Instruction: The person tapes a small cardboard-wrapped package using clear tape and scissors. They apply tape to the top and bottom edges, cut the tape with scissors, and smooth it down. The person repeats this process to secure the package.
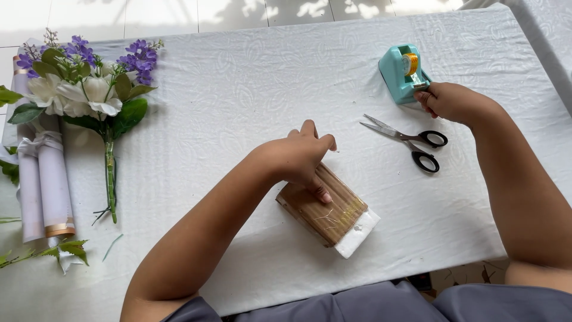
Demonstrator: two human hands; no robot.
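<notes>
My left hand (300,158) presses down on a block (328,209) wrapped in brown ribbed paper, with white foam showing at its lower right end. It lies tilted near the front middle of the table. My right hand (448,101) reaches to the far right and pinches the end of the tape at a teal tape dispenser (403,73) with a yellow roll in it. Black-handled scissors (411,143) lie shut between the two hands, blades pointing left.
A white patterned cloth (250,89) covers the table. At the left lie a bunch of white and purple artificial flowers (89,89), rolls of white paper (44,179) and loose green leaves (65,247). The table's front edge runs just before my lap.
</notes>
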